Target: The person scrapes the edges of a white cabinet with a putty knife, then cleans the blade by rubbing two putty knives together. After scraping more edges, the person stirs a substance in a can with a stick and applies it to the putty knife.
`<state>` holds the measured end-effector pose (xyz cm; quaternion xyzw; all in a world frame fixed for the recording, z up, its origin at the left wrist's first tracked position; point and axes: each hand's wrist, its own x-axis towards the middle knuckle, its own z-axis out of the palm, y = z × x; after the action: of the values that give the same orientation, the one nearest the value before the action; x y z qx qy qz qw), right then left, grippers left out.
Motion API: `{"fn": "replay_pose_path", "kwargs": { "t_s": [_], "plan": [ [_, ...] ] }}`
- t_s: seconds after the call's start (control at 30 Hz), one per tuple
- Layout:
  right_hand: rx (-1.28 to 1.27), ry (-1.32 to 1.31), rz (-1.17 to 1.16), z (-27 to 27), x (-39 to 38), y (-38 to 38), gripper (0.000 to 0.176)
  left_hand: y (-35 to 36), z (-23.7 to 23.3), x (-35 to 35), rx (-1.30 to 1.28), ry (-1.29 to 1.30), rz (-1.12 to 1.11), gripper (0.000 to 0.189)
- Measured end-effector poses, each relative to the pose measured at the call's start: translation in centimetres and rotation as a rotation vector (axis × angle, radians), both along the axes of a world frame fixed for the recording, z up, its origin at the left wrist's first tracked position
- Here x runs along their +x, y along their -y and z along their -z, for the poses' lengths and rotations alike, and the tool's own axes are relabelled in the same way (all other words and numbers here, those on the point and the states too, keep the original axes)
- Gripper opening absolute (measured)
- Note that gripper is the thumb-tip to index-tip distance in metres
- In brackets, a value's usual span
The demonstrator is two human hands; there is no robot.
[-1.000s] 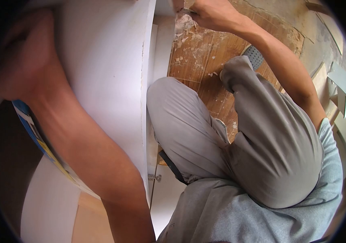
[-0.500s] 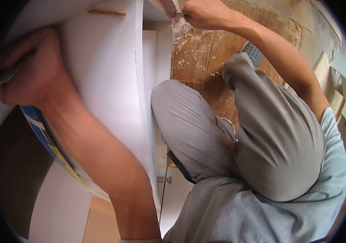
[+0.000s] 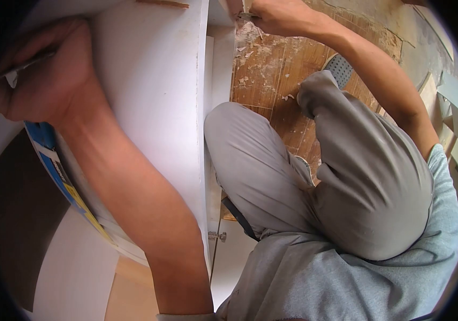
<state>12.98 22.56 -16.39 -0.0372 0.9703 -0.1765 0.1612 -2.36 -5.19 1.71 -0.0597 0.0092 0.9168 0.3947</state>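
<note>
- head view: the right hand [image 3: 279,17] is clenched on a small scraping tool [image 3: 245,16] at the far edge of the white panel [image 3: 154,107].
- the left hand [image 3: 44,75] is fisted against the panel's near side, closed over a thin white strip [image 3: 12,77].
- pale flakes [image 3: 247,51] litter the wooden floor [image 3: 271,91], so some scraping looks done; how much edge remains cannot be told.

Grey trousers [image 3: 368,176] fill the view, loose, creased at the knees, smudged pale in spots. With them goes a light blue-grey T-shirt [image 3: 320,283], its short sleeve [image 3: 440,166] ending on the upper arm. Forearms are bare, and so are the left hand [image 3: 47,80] and right hand [image 3: 277,16]. A dark strap [image 3: 237,219] shows at the waist. One shoe [image 3: 340,68] peeks out, grey and dotted.
</note>
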Motion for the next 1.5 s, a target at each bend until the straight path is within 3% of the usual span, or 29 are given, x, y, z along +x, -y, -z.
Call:
{"fn": "replay_pose_path", "kwargs": {
  "t_s": [0.03, 0.07, 0.3, 0.7, 0.8, 0.83, 0.9, 0.97, 1.23, 1.5],
  "plan": [
    [0.001, -0.004, 0.0, 0.0, 0.0, 0.0, 0.023, 0.0, 0.0, 0.3, -0.157, -0.205, -0.02, 0.022],
    [0.003, -0.008, 0.0, 0.0, 0.0, 0.0, 0.023, 0.0, -0.2, 0.2, -0.209, -0.25, -0.073, 0.022],
    [-0.044, -0.09, -0.022, -0.1, -0.1, -0.3, 0.022, -0.3, -0.3, -0.4, -0.213, -0.253, -0.168, 0.024],
    [-0.034, -0.079, -0.031, -1.0, -0.3, -0.4, 0.024, -0.2, 0.2, -1.3, -0.111, -0.221, -0.146, 0.027],
    [-0.027, -0.079, -0.031, -1.2, -0.3, -0.5, 0.023, 0.2, 2.5, -3.8, 0.079, -0.16, -0.03, 0.027],
    [-0.037, -0.076, -0.034, -1.2, -0.4, -0.5, 0.023, -1.4, 3.9, -4.5, 0.392, -0.115, 0.195, 0.028],
    [-0.046, -0.075, -0.035, -1.3, -0.4, -0.5, 0.023, -0.3, 1.2, -2.3, -0.03, -0.208, -0.116, 0.021],
    [-0.052, -0.074, -0.039, -1.5, -0.4, -0.5, 0.022, -0.8, -0.1, -0.7, -0.165, -0.273, -0.215, 0.017],
    [-0.039, -0.082, -0.025, -1.8, -0.4, -0.5, 0.023, -2.0, -1.1, 1.1, -0.386, -0.342, -0.421, 0.03],
    [-0.056, -0.099, -0.04, -2.6, -0.2, -0.5, 0.022, -1.3, -1.7, 0.7, -0.422, -0.304, -0.334, 0.031]
  ]
}}
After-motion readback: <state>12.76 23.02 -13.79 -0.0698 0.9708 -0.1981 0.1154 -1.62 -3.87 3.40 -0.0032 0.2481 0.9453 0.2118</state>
